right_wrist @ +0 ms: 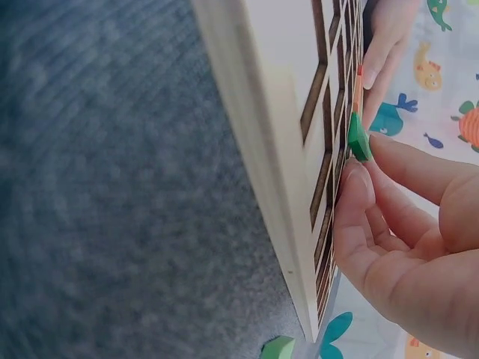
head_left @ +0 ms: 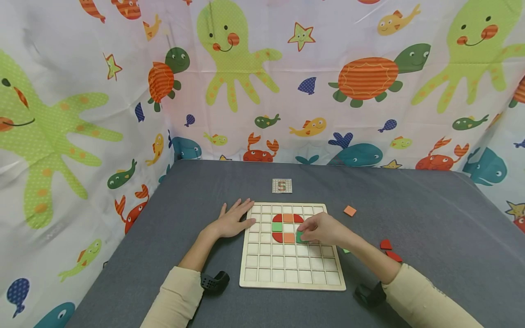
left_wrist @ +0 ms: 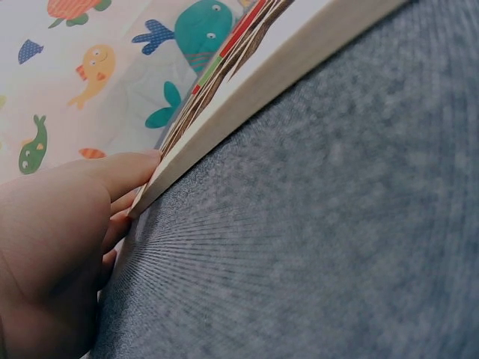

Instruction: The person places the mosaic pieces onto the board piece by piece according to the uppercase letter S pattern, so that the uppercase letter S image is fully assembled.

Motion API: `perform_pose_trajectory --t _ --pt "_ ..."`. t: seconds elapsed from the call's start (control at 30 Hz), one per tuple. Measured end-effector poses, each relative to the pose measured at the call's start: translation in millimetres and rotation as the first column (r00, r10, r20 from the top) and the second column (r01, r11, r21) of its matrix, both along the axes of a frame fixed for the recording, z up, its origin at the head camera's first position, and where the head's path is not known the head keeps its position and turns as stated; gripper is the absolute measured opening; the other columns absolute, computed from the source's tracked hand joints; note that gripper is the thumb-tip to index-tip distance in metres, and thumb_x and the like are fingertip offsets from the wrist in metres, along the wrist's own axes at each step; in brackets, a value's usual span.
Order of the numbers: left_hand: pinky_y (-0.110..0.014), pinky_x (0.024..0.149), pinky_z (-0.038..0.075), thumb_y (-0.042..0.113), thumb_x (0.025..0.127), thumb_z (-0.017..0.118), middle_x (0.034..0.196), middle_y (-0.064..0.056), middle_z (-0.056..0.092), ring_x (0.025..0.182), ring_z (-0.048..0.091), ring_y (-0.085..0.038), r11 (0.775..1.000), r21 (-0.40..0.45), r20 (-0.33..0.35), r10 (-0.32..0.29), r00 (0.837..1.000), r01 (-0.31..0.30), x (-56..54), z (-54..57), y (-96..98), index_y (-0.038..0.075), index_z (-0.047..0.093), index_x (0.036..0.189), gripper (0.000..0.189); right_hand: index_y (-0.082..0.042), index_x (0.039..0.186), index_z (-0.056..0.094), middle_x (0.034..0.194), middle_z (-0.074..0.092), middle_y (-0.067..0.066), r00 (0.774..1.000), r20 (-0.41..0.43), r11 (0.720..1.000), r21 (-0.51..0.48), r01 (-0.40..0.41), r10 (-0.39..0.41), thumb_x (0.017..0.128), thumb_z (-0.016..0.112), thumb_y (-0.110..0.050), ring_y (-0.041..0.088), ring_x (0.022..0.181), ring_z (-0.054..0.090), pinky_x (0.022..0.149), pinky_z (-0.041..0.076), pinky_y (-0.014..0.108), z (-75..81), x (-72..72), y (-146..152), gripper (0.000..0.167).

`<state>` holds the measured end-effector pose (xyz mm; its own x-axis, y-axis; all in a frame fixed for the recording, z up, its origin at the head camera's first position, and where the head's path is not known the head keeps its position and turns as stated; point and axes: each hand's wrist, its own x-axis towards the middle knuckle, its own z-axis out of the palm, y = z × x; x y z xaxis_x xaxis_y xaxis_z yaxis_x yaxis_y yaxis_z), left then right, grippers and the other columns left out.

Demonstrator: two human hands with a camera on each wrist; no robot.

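A wooden grid board [head_left: 292, 286] lies on the grey cloth. In its upper middle cells sit red rounded tiles [head_left: 277, 237], orange square tiles [head_left: 289, 238] and a light green tile [head_left: 277, 227]. My right hand [head_left: 324, 229] pinches a dark green tile [right_wrist: 359, 138] between thumb and finger, tilted at the cell right of the lower orange tile. My left hand [head_left: 229, 223] lies at the board's upper left corner with its fingers stretched out. Its thumb touches the board's edge in the left wrist view.
Beyond the board lies a small pattern card [head_left: 282, 186]. To the right are a loose orange tile [head_left: 350, 211], red pieces [head_left: 386, 244] and a light green tile [right_wrist: 278, 347] by the board's edge. A sea-animal curtain [head_left: 262, 91] hangs behind the table.
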<state>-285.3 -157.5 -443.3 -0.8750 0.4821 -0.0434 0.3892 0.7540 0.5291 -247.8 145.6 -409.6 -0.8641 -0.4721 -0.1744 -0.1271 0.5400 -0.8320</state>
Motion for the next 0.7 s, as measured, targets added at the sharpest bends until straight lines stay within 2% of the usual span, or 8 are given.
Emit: perform_pose_trajectory --t 0.2,0.7 --pt "-0.062 0.107 -0.008 0.038 0.099 0.049 0.155 -0.013 0.021 0.143 0.007 -0.034 1.0 0.006 0.004 -0.002 1.0 0.002 -0.1 -0.4 -0.2 0.006 0.027 0.151 0.064 0.002 0.102 0.071 0.096 0.069 0.007 1.0 0.011 1.0 -0.005 0.004 -0.004 0.087 0.068 -0.003 0.016 0.079 0.061 0.067 0.052 0.032 0.3 0.7 -0.2 0.016" --pt "-0.062 0.106 -0.008 0.039 0.099 0.049 0.156 -0.013 0.021 0.143 0.007 -0.034 1.0 0.001 0.005 -0.004 1.0 0.004 -0.7 -0.6 -1.0 0.006 0.027 0.151 0.065 -0.001 0.102 0.071 0.099 0.068 0.005 0.999 -0.002 0.999 0.021 0.035 -0.035 0.087 0.068 -0.005 0.015 0.082 0.063 0.069 0.054 0.031 -2.2 -0.3 -1.7 0.016"
